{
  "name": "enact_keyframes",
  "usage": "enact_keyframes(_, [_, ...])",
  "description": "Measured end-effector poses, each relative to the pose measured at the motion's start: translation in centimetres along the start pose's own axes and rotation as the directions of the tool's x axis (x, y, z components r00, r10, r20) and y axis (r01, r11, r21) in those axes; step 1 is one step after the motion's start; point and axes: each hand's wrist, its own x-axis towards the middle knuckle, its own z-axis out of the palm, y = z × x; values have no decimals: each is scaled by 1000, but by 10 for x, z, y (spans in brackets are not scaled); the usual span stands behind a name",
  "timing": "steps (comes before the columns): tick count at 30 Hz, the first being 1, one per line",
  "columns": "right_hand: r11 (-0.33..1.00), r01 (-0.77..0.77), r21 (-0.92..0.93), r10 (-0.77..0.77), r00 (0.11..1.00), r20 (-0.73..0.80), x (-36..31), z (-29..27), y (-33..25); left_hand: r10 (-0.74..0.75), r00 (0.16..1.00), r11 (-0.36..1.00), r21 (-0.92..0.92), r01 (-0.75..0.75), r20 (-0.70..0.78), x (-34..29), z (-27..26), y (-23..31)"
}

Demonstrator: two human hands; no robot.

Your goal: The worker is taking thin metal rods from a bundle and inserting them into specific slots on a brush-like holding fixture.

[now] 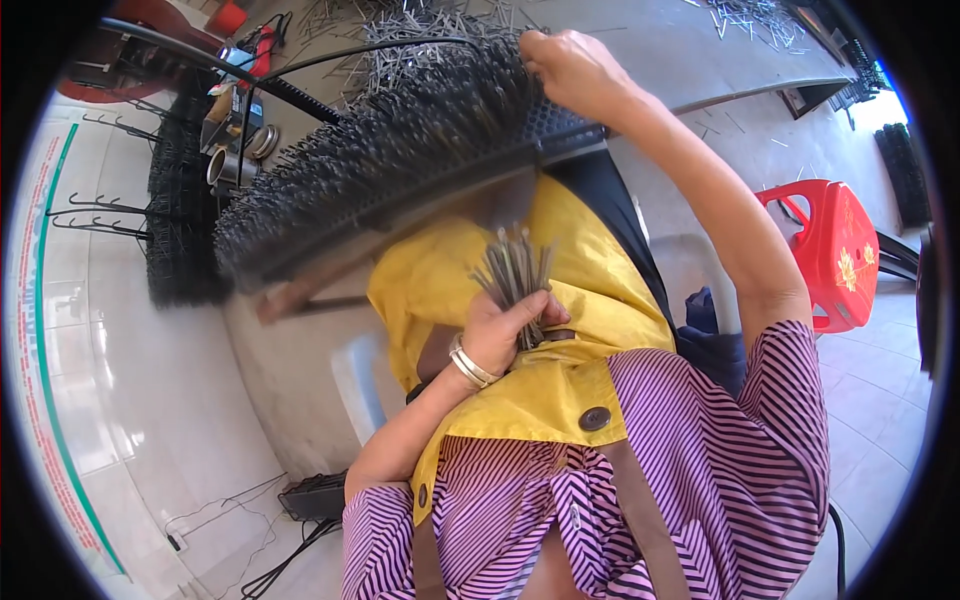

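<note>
My left hand (500, 332), with bracelets at the wrist, is closed around a bundle of thin grey metal rods (514, 268) above my yellow apron (620, 290). The rods stand nearly upright, their upper ends fanned out. Across my lap lies a long black perforated rack (565, 122), densely filled with dark upright rods (400, 140) except near its right end. My right hand (580, 72) is at that right end, beside the last filled rows. Its fingers are pinched together, and whatever they hold is too small or hidden to make out.
Loose metal rods (420, 62) lie heaped on the grey table (660, 50) behind the rack. A black bar frame (225, 65) crosses the upper left. Dark racks with hooks (175, 220) hang by the left wall. A red plastic stool (838, 250) stands at the right.
</note>
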Motion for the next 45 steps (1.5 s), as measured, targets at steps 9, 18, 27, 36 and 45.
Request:
enact_keyframes(9, [994, 96, -50, -87, 983, 164, 12, -7, -9, -37, 997, 999, 5, 37, -61, -1, -1, -1])
enact_keyframes(18, [988, 133, -80, -116, 974, 194, 14, -13, -14, -21, 999, 999, 38, 22, -40, 0, -3, -4])
enact_keyframes(27, [979, 190, -70, -172, 962, 214, 7, -2, -21, -22, 999, 999, 38, 24, -48, -2, -2, -1])
enact_keyframes(36, [995, -102, -22, 104, 982, 158, 1, 6, -14, -56, 998, 997, -48, 55, -30, -2, 0, 1])
enact_keyframes(45, [999, 38, -38, -40, 998, -53, -9, 19, -8, 16, 999, 1000, 21, -15, -48, -1, 0, -1])
